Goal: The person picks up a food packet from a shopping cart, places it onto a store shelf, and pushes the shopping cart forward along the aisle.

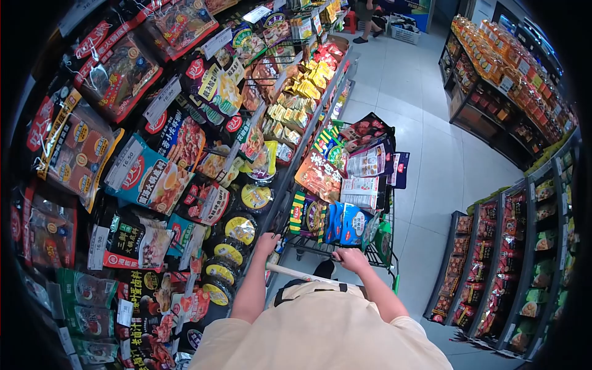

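Note:
A wire shopping cart (374,254) stands in the aisle before me, loaded with packaged food. My left hand (267,242) is closed on the cart's near left corner, beside the shelf edge. Around the near rim, on the right of the middle, the fingers of my right hand (350,259) are curled. The pale push handle (302,273) lies between my forearms, with neither hand on it. In the cart are blue packets (353,225), a large orange-brown bag (319,174) and dark bags (365,131). Small fingertip details are hard to make out.
Close on my left rises a shelf with hanging seasoning bags (152,176), round yellow-lidded tubs (256,197) and small yellow packets (308,80). Curved shelves (493,265) stand at right, a bottle rack (493,80) farther back. A person's legs (368,24) and a white basket (404,31) appear ahead.

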`<state>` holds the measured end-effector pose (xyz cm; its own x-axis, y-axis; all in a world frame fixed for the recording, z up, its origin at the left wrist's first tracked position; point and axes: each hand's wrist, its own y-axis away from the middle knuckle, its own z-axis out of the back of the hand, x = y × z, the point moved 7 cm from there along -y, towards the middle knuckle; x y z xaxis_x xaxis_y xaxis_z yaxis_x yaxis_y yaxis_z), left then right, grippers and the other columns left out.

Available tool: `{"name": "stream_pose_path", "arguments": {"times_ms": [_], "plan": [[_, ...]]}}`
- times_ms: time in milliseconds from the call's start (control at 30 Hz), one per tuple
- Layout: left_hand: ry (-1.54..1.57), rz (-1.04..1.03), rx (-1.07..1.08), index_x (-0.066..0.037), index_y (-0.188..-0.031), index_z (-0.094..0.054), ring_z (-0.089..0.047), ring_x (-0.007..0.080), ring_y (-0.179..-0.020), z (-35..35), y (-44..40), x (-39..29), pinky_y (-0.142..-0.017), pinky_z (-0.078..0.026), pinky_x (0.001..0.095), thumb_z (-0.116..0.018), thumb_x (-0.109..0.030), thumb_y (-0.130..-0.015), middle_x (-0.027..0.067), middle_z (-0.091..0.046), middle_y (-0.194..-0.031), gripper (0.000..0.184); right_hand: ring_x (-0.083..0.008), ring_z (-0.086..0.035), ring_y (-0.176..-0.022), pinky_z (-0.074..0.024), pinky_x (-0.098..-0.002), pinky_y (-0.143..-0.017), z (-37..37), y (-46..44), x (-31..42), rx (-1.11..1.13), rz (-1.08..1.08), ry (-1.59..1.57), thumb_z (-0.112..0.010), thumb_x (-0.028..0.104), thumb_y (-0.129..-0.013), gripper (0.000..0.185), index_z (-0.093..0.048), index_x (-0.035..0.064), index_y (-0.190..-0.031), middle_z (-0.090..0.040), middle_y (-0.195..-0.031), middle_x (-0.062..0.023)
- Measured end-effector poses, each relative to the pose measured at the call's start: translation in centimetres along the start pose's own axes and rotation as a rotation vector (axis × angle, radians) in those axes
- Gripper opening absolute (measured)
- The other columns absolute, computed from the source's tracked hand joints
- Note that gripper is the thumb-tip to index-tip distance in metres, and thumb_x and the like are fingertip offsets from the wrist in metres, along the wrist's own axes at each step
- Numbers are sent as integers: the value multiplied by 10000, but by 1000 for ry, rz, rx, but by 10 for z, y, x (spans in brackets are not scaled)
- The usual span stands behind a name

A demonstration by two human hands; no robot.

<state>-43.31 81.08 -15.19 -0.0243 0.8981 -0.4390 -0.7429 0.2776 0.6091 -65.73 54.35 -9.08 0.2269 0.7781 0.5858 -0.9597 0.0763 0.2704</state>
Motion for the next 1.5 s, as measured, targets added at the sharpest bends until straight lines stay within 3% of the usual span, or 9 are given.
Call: {"name": "stream_pose_path", "arguments": {"times_ms": [400,1000,1133,1200,1233,1267,1367,1433,1500], "plan": [[47,-39,15,-85,-984,-739,-677,383,-930,3,-16,-16,-819,-514,461,-615,-443,-906,211,-708,-927,387,-421,-630,-775,-456,-533,-668,18,-14,-10,62,-62,-21,-545,345,-992,344,-593,67,-795,-659,-777,-186],[120,17,47,-66,-984,-720,-652,417,-990,-2,-50,-35,-848,-504,485,-617,-437,-906,221,-700,-964,393,-398,-638,-788,-467,-524,-683,36,-41,-30,92,-89,14,-534,338,-994,309,-579,93,-812,-664,-800,-164],[137,-9,63,-58,-982,-710,-643,428,-998,-7,-64,-35,-856,-501,491,-604,-430,-917,224,-697,-978,393,-387,-643,-813,-475,-514,-699,40,-50,-38,116,-114,-2,-566,260,-951,208,-581,94,-827,-673,-828,-157],[82,-110,-37,-53,-984,-725,-684,253,-665,-3,-71,-43,-645,-519,401,-613,-398,-918,140,-689,-748,369,-382,-646,-821,-479,-509,-705,41,-54,-43,121,-122,-4,-577,229,-931,168,-582,94,-831,-675,-839,-154],[71,-98,-21,-38,-1005,-714,-701,307,-770,-4,-73,-45,-714,-523,422,-601,-391,-925,180,-701,-819,379,-376,-648,-828,-482,-504,-711,42,-56,-45,117,-121,17,-581,204,-910,133,-582,94,-835,-677,-850,-152],[71,-98,-20,-38,-1005,-714,-701,307,-770,-4,-76,-48,-714,-523,422,-601,-391,-925,180,-701,-819,379,-370,-650,-836,-486,-499,-718,43,-58,-47,115,-121,40,-585,178,-890,98,-583,95,-839,-679,-862,-150],[95,-83,1,-17,-1019,-699,-650,416,-983,2,-75,-61,-865,-495,456,-589,-394,-926,250,-690,-977,404,-380,-653,-775,-489,-508,-683,51,-65,-47,69,-101,45,-563,277,-955,244,-580,93,-797,-668,-789,-158],[89,-99,-13,-16,-1021,-699,-651,417,-983,6,-72,-72,-863,-497,456,-587,-392,-924,251,-689,-982,404,-401,-642,-715,-484,-523,-647,54,-67,-50,12,-81,58,-522,376,-999,378,-577,89,-760,-651,-724,-168],[83,-112,-35,-16,-1024,-699,-651,418,-982,6,-76,-74,-861,-499,456,-585,-390,-923,251,-687,-986,404,-400,-646,-740,-488,-526,-662,57,-69,-55,60,-79,62,-511,368,-1002,355,-586,88,-797,-663,-752,-168]]}}
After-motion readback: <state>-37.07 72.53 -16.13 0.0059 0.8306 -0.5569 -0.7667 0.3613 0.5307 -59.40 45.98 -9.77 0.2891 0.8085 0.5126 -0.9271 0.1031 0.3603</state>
